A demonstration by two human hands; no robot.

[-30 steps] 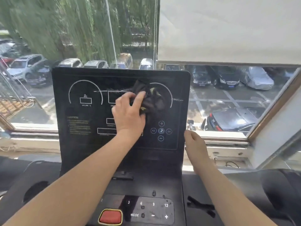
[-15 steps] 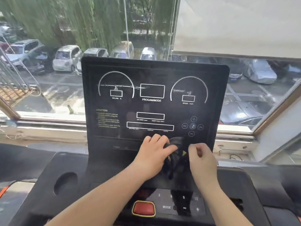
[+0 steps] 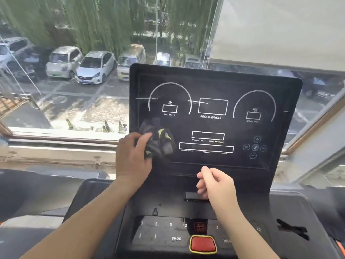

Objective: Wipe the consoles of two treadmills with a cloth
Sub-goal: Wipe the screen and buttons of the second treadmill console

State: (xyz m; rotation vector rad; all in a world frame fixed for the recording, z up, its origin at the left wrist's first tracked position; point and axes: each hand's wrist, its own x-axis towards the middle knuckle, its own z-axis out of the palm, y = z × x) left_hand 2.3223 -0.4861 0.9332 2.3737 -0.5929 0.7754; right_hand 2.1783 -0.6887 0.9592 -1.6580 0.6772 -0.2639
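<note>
The cloth [image 3: 158, 142], a dark bunched rag with yellow-green flecks, now lies against the lower left corner of the console [image 3: 211, 86], just under the incline dial. Half a second ago it was at the bottom right of the panel beneath the round buttons, and half a second before that it was high up near the speed arc. The wipe has thus run down the display and across its lower edge, so most of this screen looks covered, with the left margin now being worked. Thin pale streaks still show across the dials. The left hand [image 3: 133, 159] grips the cloth, its fingers [image 3: 143, 141] curled over the bundle and pressing it flat to the glass. The right hand [image 3: 216, 184], which was touching the cloth a moment ago, has come away. It hangs in front of the panel's lower rim, well apart from the cloth, with its fingers loosely curled and nothing visible in them. Below, the keypad [image 3: 164, 230] and the red stop button [image 3: 203, 243] look not yet wiped, and no second treadmill console is in view. Behind the console, a window [image 3: 93, 71] looks onto parked cars.
</note>
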